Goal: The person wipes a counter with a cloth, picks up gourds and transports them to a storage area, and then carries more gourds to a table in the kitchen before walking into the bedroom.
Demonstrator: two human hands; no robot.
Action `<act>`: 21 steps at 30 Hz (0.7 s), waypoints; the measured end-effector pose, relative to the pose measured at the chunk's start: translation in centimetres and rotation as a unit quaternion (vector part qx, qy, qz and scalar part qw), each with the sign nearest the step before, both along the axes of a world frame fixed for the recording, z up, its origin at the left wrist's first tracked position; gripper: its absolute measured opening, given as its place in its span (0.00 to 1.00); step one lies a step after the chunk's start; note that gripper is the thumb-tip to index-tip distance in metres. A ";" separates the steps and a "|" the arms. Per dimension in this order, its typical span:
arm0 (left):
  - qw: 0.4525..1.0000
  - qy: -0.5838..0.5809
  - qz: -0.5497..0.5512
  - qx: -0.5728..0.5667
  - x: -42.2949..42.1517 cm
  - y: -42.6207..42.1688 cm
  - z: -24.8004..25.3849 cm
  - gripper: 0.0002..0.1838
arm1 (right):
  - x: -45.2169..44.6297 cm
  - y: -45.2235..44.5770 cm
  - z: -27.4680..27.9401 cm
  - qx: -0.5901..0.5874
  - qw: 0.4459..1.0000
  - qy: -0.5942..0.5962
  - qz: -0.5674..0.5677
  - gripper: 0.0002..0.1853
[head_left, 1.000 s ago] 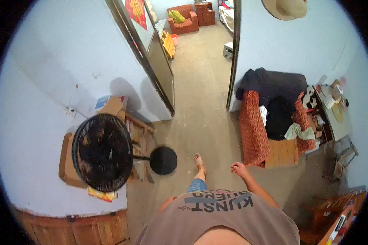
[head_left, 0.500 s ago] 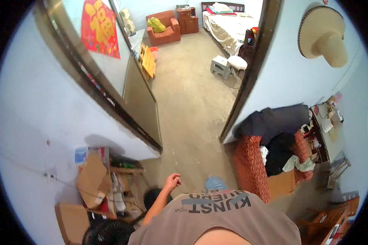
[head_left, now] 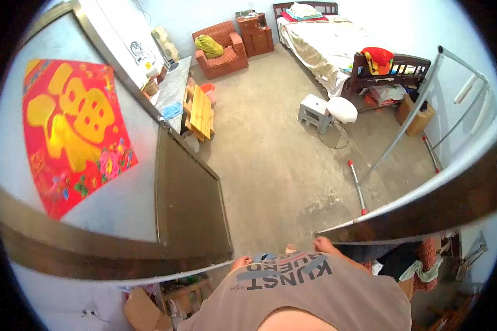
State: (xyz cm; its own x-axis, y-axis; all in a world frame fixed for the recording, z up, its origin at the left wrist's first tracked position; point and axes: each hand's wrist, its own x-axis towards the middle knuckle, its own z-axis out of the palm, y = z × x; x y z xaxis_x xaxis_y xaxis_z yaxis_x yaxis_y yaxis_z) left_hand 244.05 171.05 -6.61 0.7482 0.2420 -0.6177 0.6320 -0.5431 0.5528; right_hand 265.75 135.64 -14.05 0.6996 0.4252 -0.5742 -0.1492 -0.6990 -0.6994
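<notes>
My left hand (head_left: 242, 261) hangs low at the front of my grey-brown printed shirt (head_left: 292, 278), near the lower corner of the brown door (head_left: 196, 204). Its fingers look loosely bent and apart, with nothing visible in them. My right hand (head_left: 324, 244) is beside the right door frame (head_left: 403, 226), its fingers curled in; nothing shows inside. I cannot tell whether it touches the frame. A bare foot (head_left: 290, 249) shows just past the shirt.
Beyond the doorway are a grey stool (head_left: 315, 112), a white round seat (head_left: 342, 110), a metal walking frame (head_left: 397, 138), a bed (head_left: 320, 47), a red armchair (head_left: 218, 47) and a yellow wooden bench (head_left: 201, 113). A red poster (head_left: 77, 132) hangs on the door.
I have moved forward into the doorway, and the bedroom shows wider. My right hand has come into view by the frame. My left hand sits lower, closer to the shirt.
</notes>
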 end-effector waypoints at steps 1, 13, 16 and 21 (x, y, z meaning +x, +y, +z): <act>0.999 -0.012 0.051 0.001 1.6 1.0 0.6 0.18 | 3.5 2.5 -0.9 0.016 0.999 -0.040 0.019 0.15; 0.962 0.093 0.257 -0.005 15.3 20.6 -19.0 0.12 | 31.6 16.2 -2.1 -0.031 0.998 0.061 0.015 0.11; 0.967 0.089 0.238 0.000 25.9 27.0 -16.1 0.11 | 35.9 11.8 -5.6 -0.128 0.991 -0.005 0.028 0.12; 0.983 -0.035 0.157 -0.083 52.0 33.0 -2.3 0.11 | 42.9 13.9 1.6 -0.079 0.972 0.072 -0.207 0.11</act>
State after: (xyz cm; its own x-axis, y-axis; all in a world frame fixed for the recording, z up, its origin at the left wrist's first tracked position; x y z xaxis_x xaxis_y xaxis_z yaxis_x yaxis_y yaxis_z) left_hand 296.05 204.07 -8.95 0.6940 0.3687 -0.6184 0.7122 -0.2256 0.6648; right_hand 308.66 149.56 -12.40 0.6999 0.0226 -0.7139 -0.5289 -0.6552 -0.5393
